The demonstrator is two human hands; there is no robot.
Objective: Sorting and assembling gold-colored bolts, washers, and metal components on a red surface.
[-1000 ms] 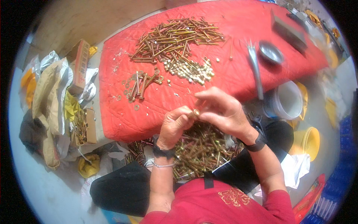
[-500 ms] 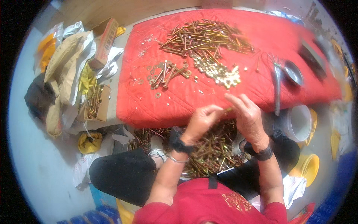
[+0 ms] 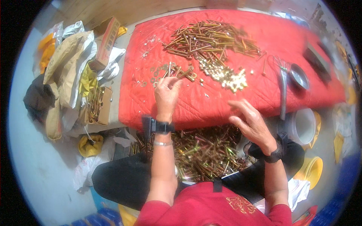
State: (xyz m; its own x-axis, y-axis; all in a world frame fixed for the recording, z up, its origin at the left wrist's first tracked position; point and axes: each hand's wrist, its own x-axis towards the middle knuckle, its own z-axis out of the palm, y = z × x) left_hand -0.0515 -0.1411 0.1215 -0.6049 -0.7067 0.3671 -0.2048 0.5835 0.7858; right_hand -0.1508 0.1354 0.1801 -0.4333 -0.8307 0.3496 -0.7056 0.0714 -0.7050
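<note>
My left hand is over the near side of a small group of bolts and flat washers on the red quilted cover. Its fingers bend down and their tips are hidden, so whether they grip a bolt does not show. Past the cover's near edge, my right hand hangs in the air with thumb and fingers apart and nothing visible in it. To the right of the small group lie many shiny nuts. Behind them spreads a large heap of long brass-coloured bolts.
Between my legs, below the cover's edge, sits a big pile of bolts. On the cover's right are a metal bowl and a whisk-like tool. A white bucket stands right; a carton of bolts and sacks stand left.
My hands were close together over the cover's near edge. The left has moved forward and left to the small bolt group; the right stays near its place, a little lower, with fingers apart.
</note>
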